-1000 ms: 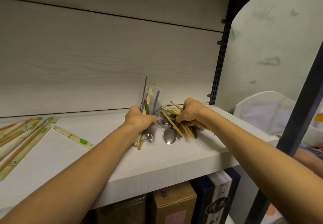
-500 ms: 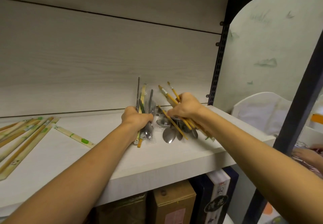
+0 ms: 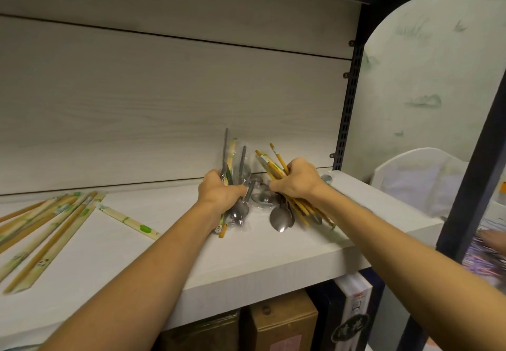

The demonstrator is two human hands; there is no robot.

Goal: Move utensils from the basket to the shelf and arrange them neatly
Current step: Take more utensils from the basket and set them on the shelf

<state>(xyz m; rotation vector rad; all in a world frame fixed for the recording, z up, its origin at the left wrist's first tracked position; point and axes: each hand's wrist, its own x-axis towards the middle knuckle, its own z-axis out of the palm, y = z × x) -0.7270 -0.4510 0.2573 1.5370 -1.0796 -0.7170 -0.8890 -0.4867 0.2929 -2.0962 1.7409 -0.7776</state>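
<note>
Both hands hold bundles of utensils upright over the white shelf. My left hand is closed around metal spoons and wrapped chopsticks, whose ends rest on the board. My right hand grips a bunch of yellow chopsticks tilted to the left, with a steel spoon hanging under it. A few loose spoons lie on the shelf between the two hands. No basket is in view.
Wrapped bamboo chopsticks lie in a row at the shelf's left, one packet apart from them. A black upright closes the shelf's right end. Boxes stand below. Another person's hand shows at far right.
My right hand has lifted its chopstick bundle from lying low on the shelf to a steeper, raised tilt. My left hand has barely moved.
</note>
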